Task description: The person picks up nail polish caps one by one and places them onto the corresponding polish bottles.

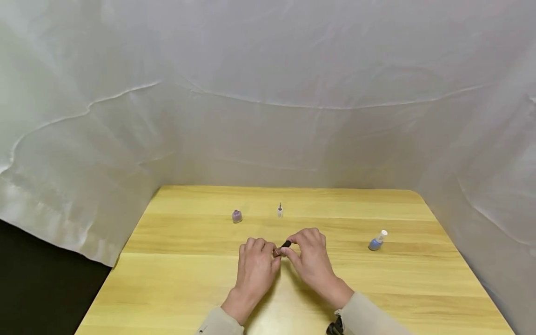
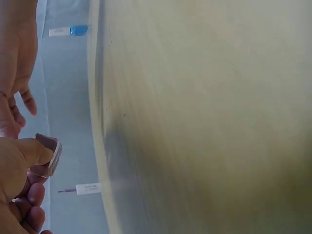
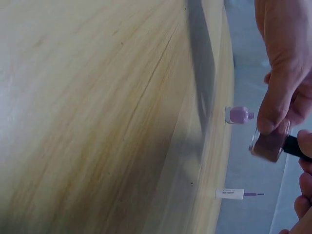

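Observation:
My left hand [image 1: 256, 267] pinches a small glass nail polish bottle [image 3: 269, 142] with brownish polish, thumb pressed on its flat side. The bottle tilts above the table. My right hand [image 1: 311, 260] holds its black cap [image 1: 286, 244] between thumb and fingertips, and the cap meets the bottle's neck. In the left wrist view the clear base of the bottle [image 2: 48, 153] shows beneath the left thumb. Beyond the hands, an uncapped lilac nail polish bottle [image 1: 237, 216] stands upright. A white cap [image 1: 280, 212] stands near it with its brush pointing up.
On the right side of the wooden table [image 1: 176, 279] stands a blue nail polish bottle [image 1: 375, 244] with a white cap on. Pale cloth [image 1: 293, 139] hangs behind the table and along its sides.

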Tool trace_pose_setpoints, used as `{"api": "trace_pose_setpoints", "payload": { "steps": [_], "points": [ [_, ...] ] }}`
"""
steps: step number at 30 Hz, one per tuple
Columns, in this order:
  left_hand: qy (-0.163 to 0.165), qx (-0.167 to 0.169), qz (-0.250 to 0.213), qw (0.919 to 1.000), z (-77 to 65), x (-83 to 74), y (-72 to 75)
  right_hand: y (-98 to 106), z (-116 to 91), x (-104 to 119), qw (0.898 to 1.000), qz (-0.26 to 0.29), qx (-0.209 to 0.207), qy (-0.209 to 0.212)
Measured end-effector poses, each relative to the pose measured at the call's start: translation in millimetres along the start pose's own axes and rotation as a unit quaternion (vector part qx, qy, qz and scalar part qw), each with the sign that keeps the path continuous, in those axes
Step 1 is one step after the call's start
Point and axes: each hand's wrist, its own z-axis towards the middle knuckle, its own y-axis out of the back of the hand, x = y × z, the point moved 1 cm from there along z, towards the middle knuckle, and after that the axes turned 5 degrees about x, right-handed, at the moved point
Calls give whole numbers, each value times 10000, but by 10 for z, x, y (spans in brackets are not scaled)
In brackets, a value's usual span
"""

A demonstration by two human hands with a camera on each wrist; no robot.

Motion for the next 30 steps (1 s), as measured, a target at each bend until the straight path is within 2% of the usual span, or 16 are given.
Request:
{"api": "trace_pose_setpoints", "payload": {
  "steps": [8, 16, 24, 30],
  "points": [
    [249, -33, -209, 9995, 98, -18, -99, -22, 47, -40, 9971, -536, -102, 535],
    [103, 214, -249, 9994, 240, -77, -227, -5, 31, -182, 9875, -1404, 9, 719],
    [75, 706, -129, 9974, 353, -179, -338, 36, 1, -325, 9853, -1659, 284, 304],
    [5, 1047, -287, 9941, 438, -256, -382, 65, -14, -422, 9859, -1640, 323, -3]
  ]
}}
